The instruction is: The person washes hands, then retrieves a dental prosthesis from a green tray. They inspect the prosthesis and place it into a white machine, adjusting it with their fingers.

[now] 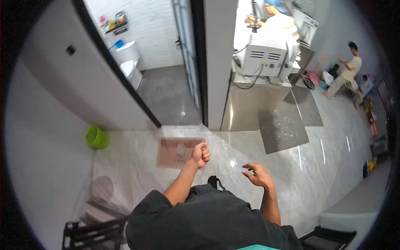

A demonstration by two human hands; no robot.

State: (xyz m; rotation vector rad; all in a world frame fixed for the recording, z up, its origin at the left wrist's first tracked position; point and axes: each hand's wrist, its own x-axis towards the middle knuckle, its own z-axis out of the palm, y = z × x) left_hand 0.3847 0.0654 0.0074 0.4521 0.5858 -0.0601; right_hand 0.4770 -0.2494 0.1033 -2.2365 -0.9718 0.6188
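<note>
My left hand [201,155] is curled into a loose fist in front of my body, and nothing shows in it. Below it on the floor lies a pinkish doormat [166,153], partly covered by that hand and forearm. Off to the right, my right hand [259,175] hangs above the shiny tiles with its fingers bent and the thumb apart from them. There is nothing between those fingers, and the hand touches nothing.
Ahead, a doorway leads to a room with a toilet [134,77]. A green basket [97,137] stands left by the wall. Right of the doorway are a white machine [263,60] on a metal counter, dark floor mats [285,131] and two people. Black chairs [93,235] flank me.
</note>
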